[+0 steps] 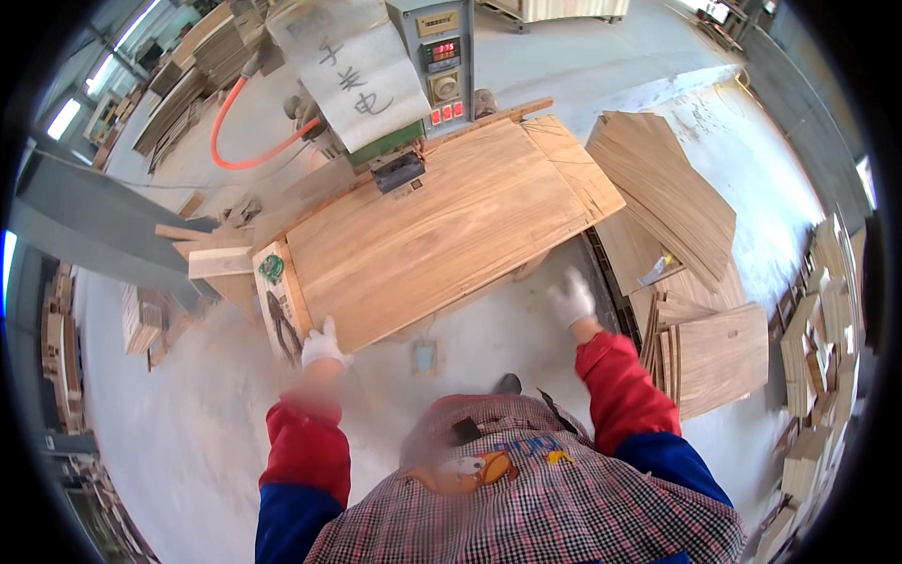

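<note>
Seen from above, both arms come up from the lower edge in red sleeves over blue, each ending in a white work glove. The left hand (324,345) is stretched forward with the forearm nearly straight and rests at the near left corner of the large wooden panel (442,226), its fingers curled onto the panel's edge; the grip looks closed on that corner, though motion blur hides the fingertips. The right hand (571,297) is raised with the elbow bent outward, hanging in the air just off the panel's near right edge, fingers loosely spread and touching nothing that can be made out. The panel lies flat on the worktop (282,310), tilted diagonally across the view, and its far edge sits under the head of a grey-green machine (399,94) with a small red display. An orange hose (235,141) loops away to the left of the machine. To the right of the panel, stacks of thin wood sheets (667,188) are piled on the floor, and further stacks (719,357) stand nearer the right hand. Left of the panel, short wood offcuts (211,254) lie scattered. The pale concrete floor (489,338) shows below the panel's near edge.
</note>
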Available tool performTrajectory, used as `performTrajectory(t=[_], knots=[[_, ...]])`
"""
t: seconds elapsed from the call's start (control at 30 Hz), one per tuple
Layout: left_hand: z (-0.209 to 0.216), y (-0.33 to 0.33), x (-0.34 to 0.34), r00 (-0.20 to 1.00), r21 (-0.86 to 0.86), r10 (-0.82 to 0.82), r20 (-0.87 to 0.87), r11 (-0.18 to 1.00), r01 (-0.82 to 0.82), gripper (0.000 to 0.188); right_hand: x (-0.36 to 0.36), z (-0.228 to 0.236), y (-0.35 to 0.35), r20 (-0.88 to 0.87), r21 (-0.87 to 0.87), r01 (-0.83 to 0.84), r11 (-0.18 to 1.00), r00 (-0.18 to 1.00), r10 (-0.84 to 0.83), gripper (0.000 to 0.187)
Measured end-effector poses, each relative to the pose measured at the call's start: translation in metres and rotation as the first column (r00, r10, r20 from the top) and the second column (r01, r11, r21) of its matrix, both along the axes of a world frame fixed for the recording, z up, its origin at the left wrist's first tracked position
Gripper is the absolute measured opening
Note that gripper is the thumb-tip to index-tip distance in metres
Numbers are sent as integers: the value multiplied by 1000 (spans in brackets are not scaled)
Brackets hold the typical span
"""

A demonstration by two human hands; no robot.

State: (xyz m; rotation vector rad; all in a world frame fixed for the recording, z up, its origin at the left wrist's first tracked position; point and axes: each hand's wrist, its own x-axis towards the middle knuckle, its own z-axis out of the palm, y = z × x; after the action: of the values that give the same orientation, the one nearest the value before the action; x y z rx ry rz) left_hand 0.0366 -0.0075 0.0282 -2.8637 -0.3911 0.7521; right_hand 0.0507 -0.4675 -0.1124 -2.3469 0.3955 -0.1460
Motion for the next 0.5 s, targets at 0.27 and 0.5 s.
performTrajectory(t=[0.27,0.5], knots=[[-28,-38,-85,980,-858,-3,-197,485,-171,77,-114,50,156,-372,903,402,-154,908,192,47],[-89,-11,-72,641,-899,648,-412,-173,-403,45,-174,78,92,-426,819,540,193,799,-424,36]])
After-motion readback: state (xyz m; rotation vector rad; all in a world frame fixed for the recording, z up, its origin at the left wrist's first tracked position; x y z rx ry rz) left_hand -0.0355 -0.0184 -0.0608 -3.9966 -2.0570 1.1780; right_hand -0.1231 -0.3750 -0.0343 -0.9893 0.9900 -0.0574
